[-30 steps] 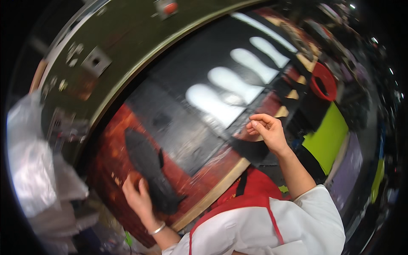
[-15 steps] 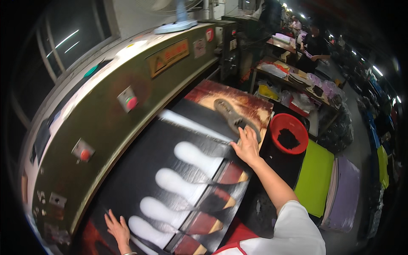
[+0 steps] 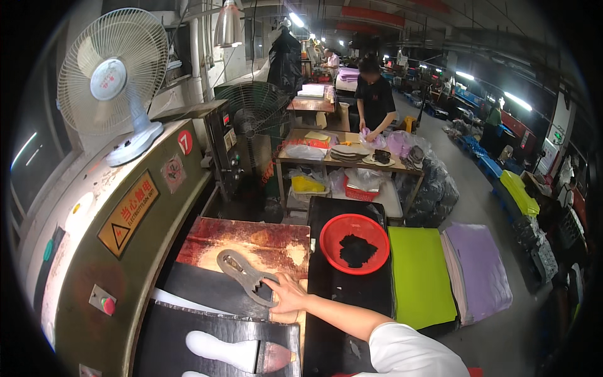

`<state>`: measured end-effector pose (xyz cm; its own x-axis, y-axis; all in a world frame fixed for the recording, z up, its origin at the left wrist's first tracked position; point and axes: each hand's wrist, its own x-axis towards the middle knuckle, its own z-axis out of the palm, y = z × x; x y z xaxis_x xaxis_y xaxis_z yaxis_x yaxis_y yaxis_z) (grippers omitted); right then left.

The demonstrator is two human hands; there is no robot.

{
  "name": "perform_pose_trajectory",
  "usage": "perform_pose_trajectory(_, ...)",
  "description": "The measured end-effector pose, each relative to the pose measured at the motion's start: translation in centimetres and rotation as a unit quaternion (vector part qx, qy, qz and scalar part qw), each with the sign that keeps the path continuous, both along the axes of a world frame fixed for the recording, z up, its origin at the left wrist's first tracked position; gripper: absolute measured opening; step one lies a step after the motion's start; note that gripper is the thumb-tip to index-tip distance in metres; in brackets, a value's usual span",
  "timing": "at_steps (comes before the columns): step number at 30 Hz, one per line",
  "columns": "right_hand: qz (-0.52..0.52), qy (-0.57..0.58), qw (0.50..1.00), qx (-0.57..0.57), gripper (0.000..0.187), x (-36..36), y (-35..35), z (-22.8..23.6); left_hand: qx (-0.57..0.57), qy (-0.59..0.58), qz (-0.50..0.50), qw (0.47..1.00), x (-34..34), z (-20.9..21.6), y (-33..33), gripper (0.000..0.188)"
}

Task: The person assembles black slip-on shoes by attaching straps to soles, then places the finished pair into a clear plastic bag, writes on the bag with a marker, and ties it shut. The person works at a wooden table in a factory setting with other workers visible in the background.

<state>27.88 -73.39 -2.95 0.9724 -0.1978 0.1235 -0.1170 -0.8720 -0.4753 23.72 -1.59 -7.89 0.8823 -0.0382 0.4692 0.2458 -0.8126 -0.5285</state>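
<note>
My right hand (image 3: 287, 294) reaches in from the lower right and is closed on the near end of a grey sole-shaped cutting die (image 3: 246, 278). The die lies at a slant over a worn reddish board (image 3: 251, 235) and a dark sheet (image 3: 204, 281). Just nearer is a black sheet (image 3: 166, 336) with sole-shaped cut-outs, where white and reddish-brown surfaces show through. A white strip (image 3: 188, 301) shows between the two dark sheets. My left hand is out of view.
A green press (image 3: 135, 270) with a red button runs along the left, carrying a fan (image 3: 108, 78). Right of the board are a red bowl (image 3: 333, 251) of black scraps, lime-green sheets (image 3: 421, 276) and purple sheets (image 3: 480, 270). A co-worker (image 3: 375, 97) stands at a table beyond.
The view has swung up and to the right. My left hand and most of the cut-out sheet have left the picture. My right hand's fingers have closed on the die.
</note>
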Motion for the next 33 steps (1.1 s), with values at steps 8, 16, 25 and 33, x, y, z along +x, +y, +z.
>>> perform_pose_trajectory(8, -0.005, -0.008, 1.000, 0.025, 0.097, 0.5, -0.4, -1.6, -0.008, -0.120, -0.151, 0.981, 2.6, 3.3, -6.9, 0.053)
perform_pose_trajectory(16, 0.009, -0.036, 0.966, 0.254, 0.078, 1.7, 0.4, 4.0, 0.011, 0.031, 0.014, 0.999, -4.4, 7.8, -15.2, 0.057)
perform_pose_trajectory(25, 0.093, -0.140, 0.844, 0.510, 0.071, -2.9, 13.1, 6.1, -0.153, 0.129, 0.070, 0.977, -8.3, 11.4, -20.4, 0.055)
perform_pose_trajectory(33, 0.212, -0.042, 0.860, 0.463, 0.082, -4.4, 19.2, 7.4, -0.506, 0.103, 0.075, 0.853, -6.2, 6.5, -17.2, 0.055)
